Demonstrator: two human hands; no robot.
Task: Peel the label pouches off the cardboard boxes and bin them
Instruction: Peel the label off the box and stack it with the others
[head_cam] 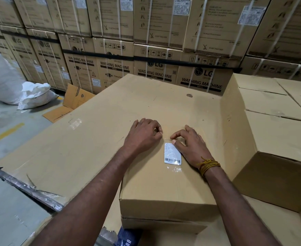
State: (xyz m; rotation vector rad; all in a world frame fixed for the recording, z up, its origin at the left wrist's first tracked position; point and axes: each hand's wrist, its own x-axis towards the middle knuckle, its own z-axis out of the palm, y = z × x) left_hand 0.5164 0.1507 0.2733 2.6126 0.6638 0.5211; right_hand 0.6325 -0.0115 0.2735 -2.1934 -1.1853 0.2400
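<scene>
Both hands, left hand [145, 133] and right hand [190, 144], are picking with curled fingertips, gripping nothing yet, at the clear plastic label pouch [172, 154] lying unpeeled on the brown cardboard box [163, 183].

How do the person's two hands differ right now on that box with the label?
The right hand touches the label pouch, thumb on its top corner; the left hand rests beside it on bare cardboard. The right wrist wears a yellow thread band; the left wrist is bare. The right hand's fingers are spread and arched; the left hand's are curled in tighter. Both lie palm-down on the same cardboard box, fingertips near each other.
</scene>
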